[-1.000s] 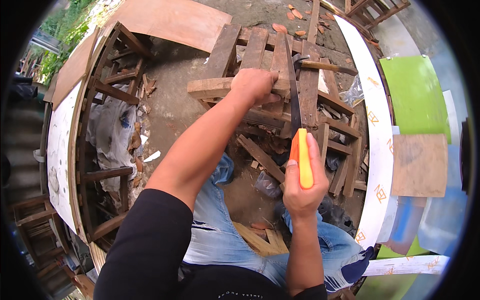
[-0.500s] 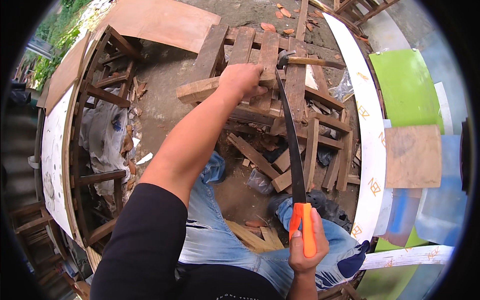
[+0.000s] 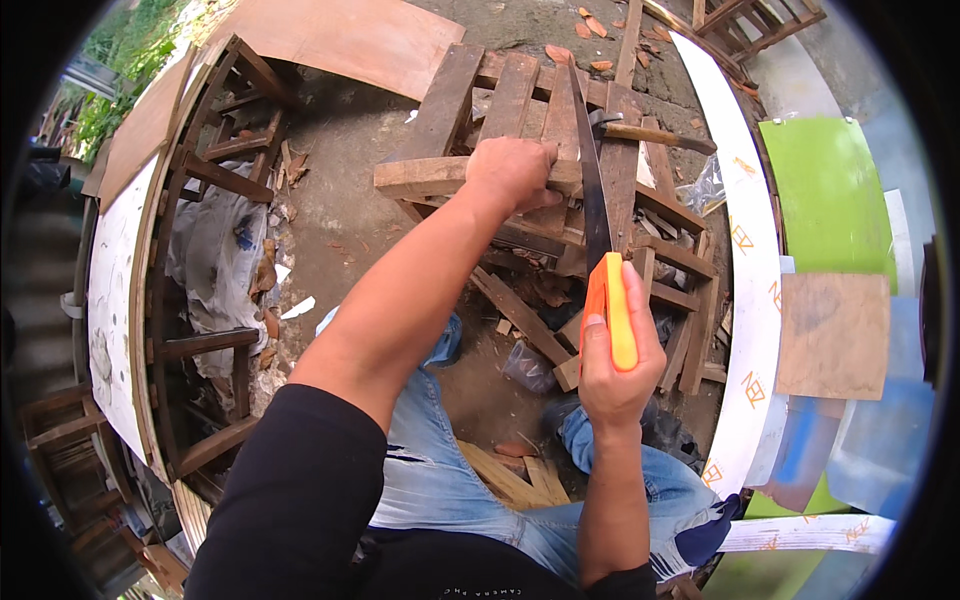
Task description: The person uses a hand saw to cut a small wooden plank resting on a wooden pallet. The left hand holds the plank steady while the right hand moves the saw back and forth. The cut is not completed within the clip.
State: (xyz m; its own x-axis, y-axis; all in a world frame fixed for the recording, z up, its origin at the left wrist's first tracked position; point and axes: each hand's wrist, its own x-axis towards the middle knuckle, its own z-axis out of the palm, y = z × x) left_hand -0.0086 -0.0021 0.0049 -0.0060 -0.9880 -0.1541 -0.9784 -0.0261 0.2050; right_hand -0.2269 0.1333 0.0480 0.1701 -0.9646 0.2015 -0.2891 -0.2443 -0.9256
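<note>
My left hand [image 3: 513, 174] is closed over a short wooden board [image 3: 420, 176], pressing it down across the slatted wooden bench [image 3: 510, 95]. The fingers curl over the board near its right end. In my right hand [image 3: 624, 370] is the orange handle of a handsaw [image 3: 594, 190]. Its dark blade points away from me and lies against the board's right end, beside my left fingers. The blade's tip reaches to the bench's far side. Just right of the blade, a claw hammer [image 3: 655, 134] with a wooden handle lies on the bench.
Wood offcuts [image 3: 520, 315] and a clear plastic cup [image 3: 528, 367] lie on the ground below the bench. A wooden frame [image 3: 215, 345] stands at the left. A long white panel [image 3: 752, 270] curves along the right, next to a green sheet [image 3: 826, 195]. A plywood sheet [image 3: 345, 40] lies at the back.
My right hand has pushed the saw forward and up, so its handle is now much nearer the board. The left hand keeps its hold on the board. The whole view has shifted slightly.
</note>
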